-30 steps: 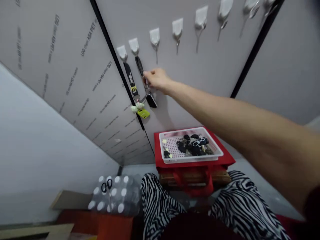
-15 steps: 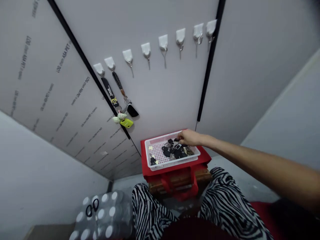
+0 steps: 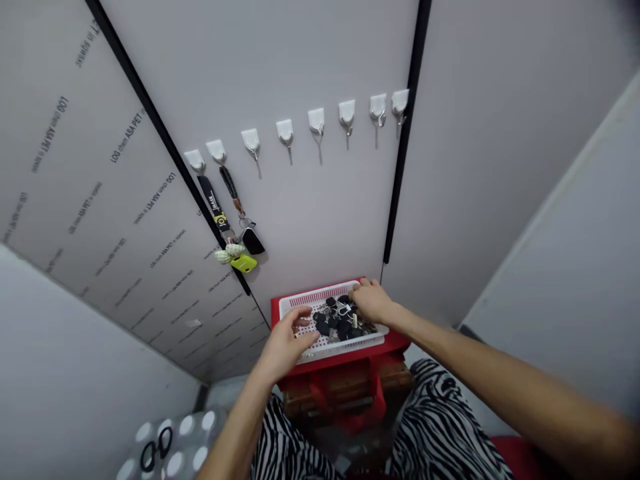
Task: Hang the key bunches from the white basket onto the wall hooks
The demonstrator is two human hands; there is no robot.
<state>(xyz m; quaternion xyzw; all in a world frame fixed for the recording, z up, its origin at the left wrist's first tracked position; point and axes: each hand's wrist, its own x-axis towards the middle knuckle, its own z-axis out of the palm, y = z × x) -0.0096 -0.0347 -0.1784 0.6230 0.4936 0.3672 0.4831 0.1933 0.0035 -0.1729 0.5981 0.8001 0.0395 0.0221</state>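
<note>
A white perforated basket (image 3: pixel 320 347) holding several dark keys and key fobs (image 3: pixel 340 323) rests on a red bag (image 3: pixel 345 357) in front of my knees. My left hand (image 3: pixel 287 337) hovers over the basket's left side with its fingers spread and nothing in them. My right hand (image 3: pixel 369 301) reaches into the basket's right end, fingers curled down among the keys; what they grip is hidden. On the wall above, a row of white hooks (image 3: pixel 285 131) runs left to right. Two lanyards with keys (image 3: pixel 235 227) hang from the two leftmost hooks.
My zebra-striped trousers (image 3: pixel 440 427) fill the bottom of the view. A pack of bottles with white caps and a pair of black scissors (image 3: pixel 153 453) on top lies at the lower left. Black vertical strips (image 3: pixel 400 160) divide the grey wall panels.
My right hand left the hung lanyard and dropped into the basket. My left hand has come into view over the basket's left side. The view tilted down.
</note>
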